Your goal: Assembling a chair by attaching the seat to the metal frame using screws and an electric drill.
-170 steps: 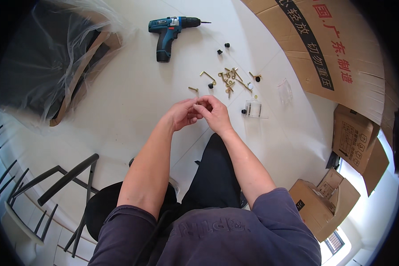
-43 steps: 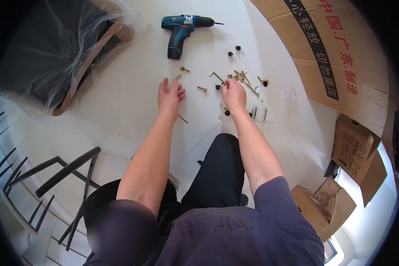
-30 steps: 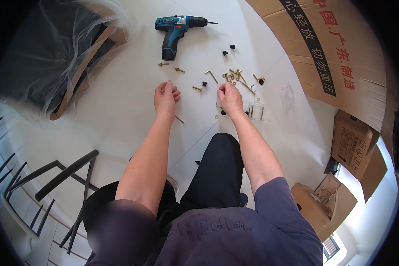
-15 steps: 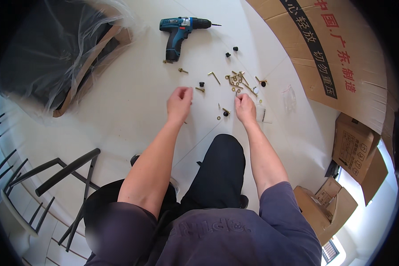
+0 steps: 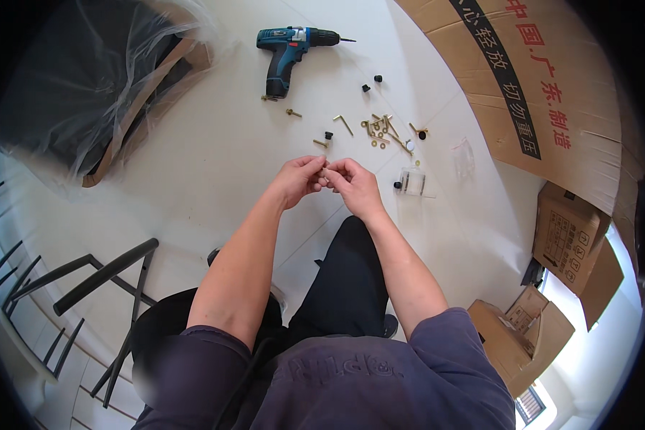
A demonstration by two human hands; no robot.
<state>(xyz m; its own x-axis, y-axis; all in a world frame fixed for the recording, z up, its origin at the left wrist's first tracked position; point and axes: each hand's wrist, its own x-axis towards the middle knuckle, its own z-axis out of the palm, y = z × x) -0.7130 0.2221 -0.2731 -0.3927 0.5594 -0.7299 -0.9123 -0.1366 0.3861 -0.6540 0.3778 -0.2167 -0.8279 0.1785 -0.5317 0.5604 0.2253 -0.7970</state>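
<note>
My left hand (image 5: 299, 182) and my right hand (image 5: 355, 190) meet above the floor in front of my knee, fingertips touching. Both are closed in a pinch around something small that the fingers mostly hide. Just beyond them lie a brass-coloured bolt (image 5: 321, 143) and a black cap (image 5: 329, 135). Farther off to the right is a loose pile of brass-coloured bolts and washers (image 5: 380, 129), with an L-shaped hex key (image 5: 344, 125) beside it. A clear plastic piece (image 5: 413, 181) and another black cap (image 5: 397, 185) sit to the right of my right hand.
A blue-and-black cordless drill (image 5: 283, 61) lies at the far side. Plastic-wrapped dark panels (image 5: 72, 93) stand far left, black metal legs (image 5: 107, 276) near left. A big cardboard sheet (image 5: 527, 93) and open boxes (image 5: 523, 337) line the right. Two black caps (image 5: 372, 83) lie beyond the pile.
My right hand has moved left, away from the edge of the bolt pile, to meet my left hand. The left hand has shifted slightly right and nearer to me.
</note>
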